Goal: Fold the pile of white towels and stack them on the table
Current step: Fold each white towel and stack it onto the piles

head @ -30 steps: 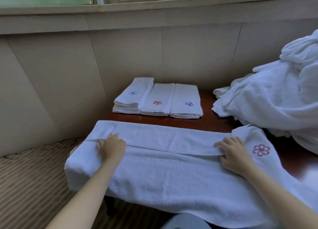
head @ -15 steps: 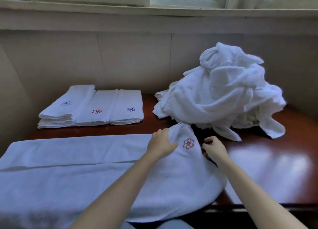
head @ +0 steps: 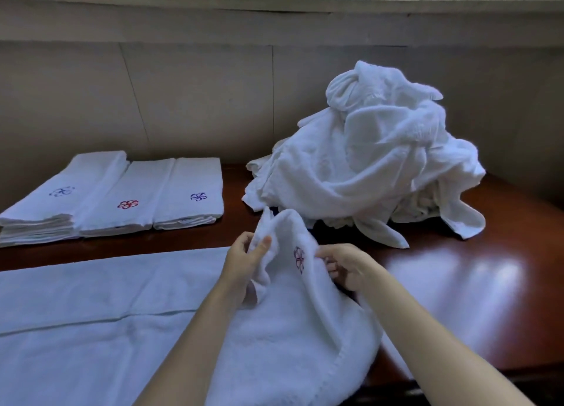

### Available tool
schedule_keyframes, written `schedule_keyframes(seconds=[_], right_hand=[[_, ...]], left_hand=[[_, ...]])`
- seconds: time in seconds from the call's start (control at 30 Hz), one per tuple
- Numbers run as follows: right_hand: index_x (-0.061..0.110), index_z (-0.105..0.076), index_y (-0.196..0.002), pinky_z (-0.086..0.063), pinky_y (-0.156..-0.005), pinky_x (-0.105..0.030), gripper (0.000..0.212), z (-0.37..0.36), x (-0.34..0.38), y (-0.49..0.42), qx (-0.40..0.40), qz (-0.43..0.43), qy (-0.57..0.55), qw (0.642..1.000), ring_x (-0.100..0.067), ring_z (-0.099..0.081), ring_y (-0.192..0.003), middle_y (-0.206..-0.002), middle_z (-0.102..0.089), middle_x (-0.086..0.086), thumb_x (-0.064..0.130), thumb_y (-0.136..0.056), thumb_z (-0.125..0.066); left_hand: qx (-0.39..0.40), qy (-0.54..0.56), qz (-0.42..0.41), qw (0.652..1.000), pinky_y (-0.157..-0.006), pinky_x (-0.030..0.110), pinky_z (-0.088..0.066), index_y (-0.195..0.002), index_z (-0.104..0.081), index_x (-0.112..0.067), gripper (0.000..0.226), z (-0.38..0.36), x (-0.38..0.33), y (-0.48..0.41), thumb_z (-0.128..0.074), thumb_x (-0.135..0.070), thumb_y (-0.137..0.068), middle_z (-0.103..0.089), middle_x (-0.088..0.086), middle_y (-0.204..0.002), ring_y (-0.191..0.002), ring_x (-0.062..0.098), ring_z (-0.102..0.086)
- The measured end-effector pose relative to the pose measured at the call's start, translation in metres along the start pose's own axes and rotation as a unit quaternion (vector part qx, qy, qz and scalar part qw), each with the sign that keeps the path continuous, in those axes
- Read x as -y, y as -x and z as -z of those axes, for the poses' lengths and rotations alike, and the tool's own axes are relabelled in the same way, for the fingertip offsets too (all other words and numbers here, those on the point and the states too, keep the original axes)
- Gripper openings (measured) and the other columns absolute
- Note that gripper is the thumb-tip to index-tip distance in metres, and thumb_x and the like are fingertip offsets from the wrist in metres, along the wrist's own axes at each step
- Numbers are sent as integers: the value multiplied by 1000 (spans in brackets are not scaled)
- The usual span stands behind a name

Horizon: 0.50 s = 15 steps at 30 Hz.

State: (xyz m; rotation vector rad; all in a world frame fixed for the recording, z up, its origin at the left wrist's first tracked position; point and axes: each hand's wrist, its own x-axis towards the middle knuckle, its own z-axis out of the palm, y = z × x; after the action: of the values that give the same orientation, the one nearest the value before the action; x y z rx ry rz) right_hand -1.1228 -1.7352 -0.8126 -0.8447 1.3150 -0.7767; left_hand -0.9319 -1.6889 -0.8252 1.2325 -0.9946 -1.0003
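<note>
We see a small sewn flower on each of the folded towels at the back left of the worktop (head: pixel 476 283). There is a blue flower (head: pixel 62 191) on the left stack (head: pixel 39 219), a red flower (head: pixel 128 204) on the middle stack (head: pixel 137 179) and a purple flower (head: pixel 198 196) on the right stack (head: pixel 198 173). The three stacks lie side by side, touching, close to the wall (head: pixel 198 100). The left stack is the tallest, with many layers. The long towel (head: pixel 106 329) lies flat along the near edge of the worktop, with one long side folded over, so a straight line runs down it. Its right end is lifted up and has a dark red flower mark (head: pixel 299 259) on it. Our left hand (head: pixel 244 262) pinches the left side of that raised end, thumb in front and fingers curled behind. Our right hand (head: pixel 345 268) holds the right side, with its fingers curled at the towel's edge just beside the flower mark. The cloth makes a little peak between the two hands. Behind it, the pile (head: pixel 366 161) of white towels sits in a big crumpled heap at the back right of the worktop, near the raised end. We cannot tell if they touch. Shiny red-brown wood shows on the right, and a window sill (head: pixel 274 5) runs above the wall.
</note>
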Motion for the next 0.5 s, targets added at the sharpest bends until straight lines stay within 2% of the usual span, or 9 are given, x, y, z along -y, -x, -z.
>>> schedule_keyframes(seconds=[0.03, 0.1, 0.13, 0.2, 0.27, 0.33, 0.4, 0.43, 0.5], right_hand=[[8, -55, -64, -28, -36, -18, 25, 6, 3, 0, -68, 59, 10, 996, -12, -34, -34, -47, -39, -3, -4, -85, -53], [8, -61, -76, -40, -43, -23, 20, 24, 6, 2, -222, 141, 59, 963, -20, -46, -39, -50, -50, -8, -1, -86, -46], [10, -61, -83, -47, -46, -26, 20, 33, 6, 2, -276, 155, 90, 944, -22, -52, -41, -52, -56, -10, 2, -86, -44], [11, -51, -97, -56, -57, -34, 17, 45, 2, 1, -314, 152, 154, 924, -27, -64, -54, -68, -64, -15, 2, -85, -42], [5, -40, -106, -57, -72, -45, 24, 51, -4, -4, -332, 135, 190, 914, -34, -68, -75, -92, -63, -21, 3, -82, -47], [-1, -45, -105, -56, -78, -50, 22, 53, -5, -8, -340, 124, 177, 916, -37, -66, -80, -90, -62, -21, 8, -85, -49], [-2, -56, -91, -57, -72, -45, 18, 52, -2, -10, -296, 116, 159, 934, -32, -61, -66, -72, -60, -16, 13, -90, -46], [0, -59, -83, -55, -66, -40, 19, 50, -1, -10, -264, 103, 156, 946, -29, -57, -63, -68, -58, -15, 11, -89, -45], [5, -61, -76, -49, -62, -35, 19, 47, -3, -8, -213, 103, 189, 953, -26, -53, -61, -69, -58, -14, 2, -82, -43]], left_hand=[[-11, 48, 6, 999, -67, 26, -43, -81, -55, -12, 14, 0, -4, 1, -63, -18, -90, -56, 9, -82, -76, 21, -51], [-1, 118, 2, 993, -69, 32, -41, -80, -54, -12, 13, -1, -14, 5, -61, -13, -90, -52, 14, -84, -80, 26, -47], [30, 139, -1, 990, -68, 32, -42, -79, -54, -12, 13, -2, -18, 7, -63, -14, -87, -52, 13, -82, -79, 26, -48], [152, 116, -5, 982, -67, 26, -49, -77, -58, -16, 13, -1, -25, 12, -70, -18, -80, -60, 7, -80, -78, 23, -57], [304, -42, -2, 952, -73, 15, -48, -87, -66, -26, 16, -3, -28, 19, -77, -20, -78, -66, -9, -94, -88, 7, -64], [393, -258, -10, 882, -86, 13, -46, -111, -63, -32, 32, -7, -21, 24, -74, -26, -82, -60, -17, -120, -107, -2, -59], [379, -442, -116, 804, -98, 27, -40, -123, -60, -18, 43, -19, -9, 28, -70, -26, -83, -54, -3, -131, -120, 13, -51], [339, -488, -161, 788, -97, 33, -40, -124, -59, -13, 44, -25, -5, 32, -68, -22, -81, -55, 2, -129, -119, 19, -49], [232, -497, -181, 816, -89, 35, -45, -122, -60, -17, 43, -32, -1, 38, -58, -15, -78, -60, 1, -122, -113, 24, -53]])
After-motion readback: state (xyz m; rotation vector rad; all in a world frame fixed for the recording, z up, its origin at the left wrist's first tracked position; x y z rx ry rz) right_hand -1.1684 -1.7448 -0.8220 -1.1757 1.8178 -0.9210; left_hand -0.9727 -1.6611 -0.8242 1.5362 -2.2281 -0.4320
